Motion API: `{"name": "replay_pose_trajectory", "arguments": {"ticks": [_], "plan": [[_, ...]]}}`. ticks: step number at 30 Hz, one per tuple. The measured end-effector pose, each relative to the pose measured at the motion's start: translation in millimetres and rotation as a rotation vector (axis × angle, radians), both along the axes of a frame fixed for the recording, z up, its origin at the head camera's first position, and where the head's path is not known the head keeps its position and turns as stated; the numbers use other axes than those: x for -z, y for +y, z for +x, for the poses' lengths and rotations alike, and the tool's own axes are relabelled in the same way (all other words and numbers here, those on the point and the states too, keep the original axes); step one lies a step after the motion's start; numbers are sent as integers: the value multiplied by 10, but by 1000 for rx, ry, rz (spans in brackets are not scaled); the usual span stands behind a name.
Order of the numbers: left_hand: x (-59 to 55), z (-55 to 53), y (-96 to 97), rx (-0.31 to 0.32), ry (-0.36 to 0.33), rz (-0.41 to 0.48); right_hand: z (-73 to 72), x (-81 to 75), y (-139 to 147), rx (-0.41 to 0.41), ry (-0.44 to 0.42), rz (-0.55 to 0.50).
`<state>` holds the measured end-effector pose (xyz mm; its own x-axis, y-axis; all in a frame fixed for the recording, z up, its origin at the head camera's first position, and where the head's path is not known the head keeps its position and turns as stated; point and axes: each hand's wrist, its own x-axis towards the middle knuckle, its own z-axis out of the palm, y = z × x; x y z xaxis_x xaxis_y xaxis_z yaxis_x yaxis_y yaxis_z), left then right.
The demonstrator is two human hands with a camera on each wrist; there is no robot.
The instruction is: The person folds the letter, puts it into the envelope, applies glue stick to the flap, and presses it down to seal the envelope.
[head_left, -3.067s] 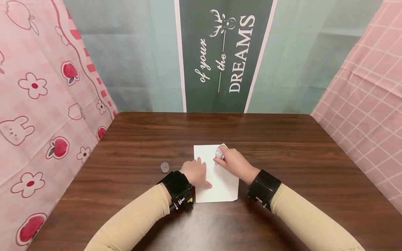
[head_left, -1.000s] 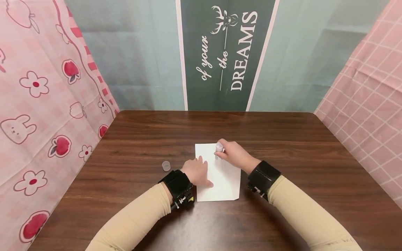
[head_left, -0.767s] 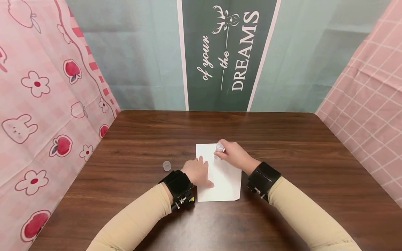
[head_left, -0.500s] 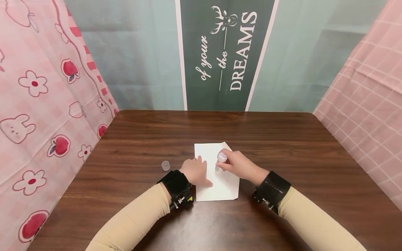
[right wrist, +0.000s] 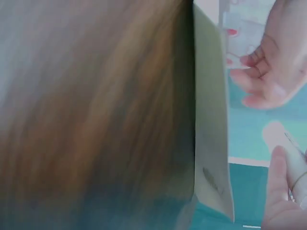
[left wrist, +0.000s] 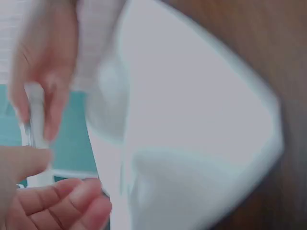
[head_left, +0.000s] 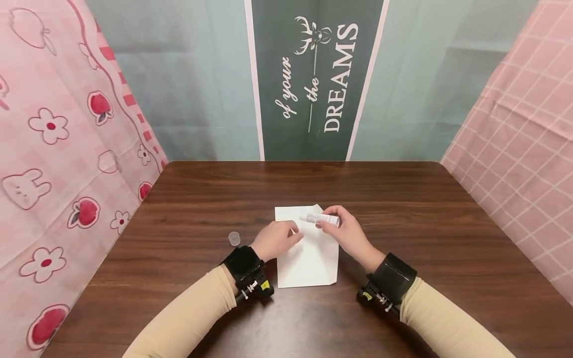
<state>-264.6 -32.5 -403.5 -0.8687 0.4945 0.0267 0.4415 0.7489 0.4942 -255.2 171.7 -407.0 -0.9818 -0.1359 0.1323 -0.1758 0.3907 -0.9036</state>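
Observation:
In the head view a white glue stick [head_left: 316, 219] lies level above the sheet, its label showing and its uncovered end pointing left. My right hand [head_left: 351, 234] grips it near its base between thumb and fingers. Below is a sheet of white paper [head_left: 307, 268] with turned corners. My left hand [head_left: 274, 240] hovers over the paper's left side, fingers loosely bent and holding nothing, thumb near the stick's end. The right wrist view also shows the glue stick [right wrist: 287, 151] apart from the left hand [right wrist: 283, 62]. Left of that hand stands a translucent cap [head_left: 234, 238].
The dark wooden table [head_left: 215, 189] carries the paper and cap. A pink patterned cloth [head_left: 67, 164] hangs at the left, a pink checked cloth [head_left: 524, 129] at the right, and a teal printed curtain [head_left: 210, 89] behind.
My right hand has lifted the glue stick off the paper and turned it from upright to lying level. The left hand, earlier spread flat on the paper, has risen and bent its fingers.

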Motion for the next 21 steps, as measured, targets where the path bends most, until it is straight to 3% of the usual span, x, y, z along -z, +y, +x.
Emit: {"name": "replay_pose_trajectory", "arguments": {"ticks": [3, 6, 10, 15, 21], "plan": [[-7, 15, 57, 35, -168, 299, 21, -22, -37, 12, -39, -126], [-10, 32, 98, 17, -325, 529, 49, -40, -92, -8, -85, -260], [-2, 45, 122, -36, -434, 758, 78, -52, -147, -30, -101, -330], [-15, 58, 117, -93, -401, 876, 97, -44, -162, -50, -128, -297], [-24, 71, 73, -108, -287, 838, 119, -12, -145, -101, -130, -244]]}}
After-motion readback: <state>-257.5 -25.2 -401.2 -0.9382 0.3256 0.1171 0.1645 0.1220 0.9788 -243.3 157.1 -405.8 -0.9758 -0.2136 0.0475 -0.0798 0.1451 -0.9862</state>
